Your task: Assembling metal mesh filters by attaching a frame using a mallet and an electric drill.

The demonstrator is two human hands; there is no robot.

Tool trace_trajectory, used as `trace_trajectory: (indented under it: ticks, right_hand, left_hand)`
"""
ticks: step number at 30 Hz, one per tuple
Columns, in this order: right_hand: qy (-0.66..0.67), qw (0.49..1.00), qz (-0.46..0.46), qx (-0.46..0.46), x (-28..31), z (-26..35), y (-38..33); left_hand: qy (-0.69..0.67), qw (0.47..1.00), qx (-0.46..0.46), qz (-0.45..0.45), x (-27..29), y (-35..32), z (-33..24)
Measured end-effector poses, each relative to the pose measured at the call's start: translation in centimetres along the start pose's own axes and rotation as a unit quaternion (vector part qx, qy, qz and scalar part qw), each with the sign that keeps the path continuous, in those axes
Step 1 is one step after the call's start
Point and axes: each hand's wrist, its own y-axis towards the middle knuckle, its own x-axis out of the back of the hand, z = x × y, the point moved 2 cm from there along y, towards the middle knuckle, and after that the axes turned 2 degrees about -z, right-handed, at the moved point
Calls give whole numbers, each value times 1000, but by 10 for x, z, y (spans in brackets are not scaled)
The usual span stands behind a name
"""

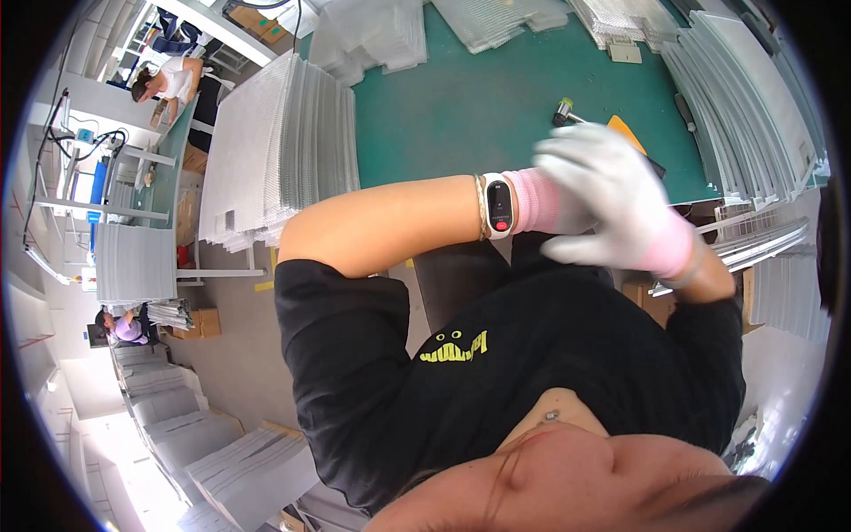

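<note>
My right hand (616,191), in a white glove with a pink cuff, lies in front of my left hand (572,213). Its fingers and thumb are spread apart and slightly blurred. The left hand, gloved the same way, shows little more than its pink cuff and a pale strip of glove; its fingers are hidden behind the right hand. Just beyond the hands, on the green table (443,124), lie a small mallet (563,111) with a dark and yellow-green head and a flat orange tool (626,135), partly covered by the right hand.
A tall stack of pale mesh panels (257,151) stands at the table's left. More panels (740,97) lean at the right, with a dark-handled tool (684,113) beside them. Clear sheets (368,40) lie along the back. Two people work farther off at the left.
</note>
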Motion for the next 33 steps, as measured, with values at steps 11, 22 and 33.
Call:
trace_trajectory:
  ticks: [11,22,33]
  right_hand:
    - [59,993,-61,82,-55,4,33]
    - [67,993,-44,84,-61,-9,29]
    - [101,991,-17,92,-60,-9,39]
  left_hand:
    - [35,949,109,295,-11,-28,53]
    - [-144,963,103,205,-38,-29,62]
    - [-374,925,57,-14,-66,-46,76]
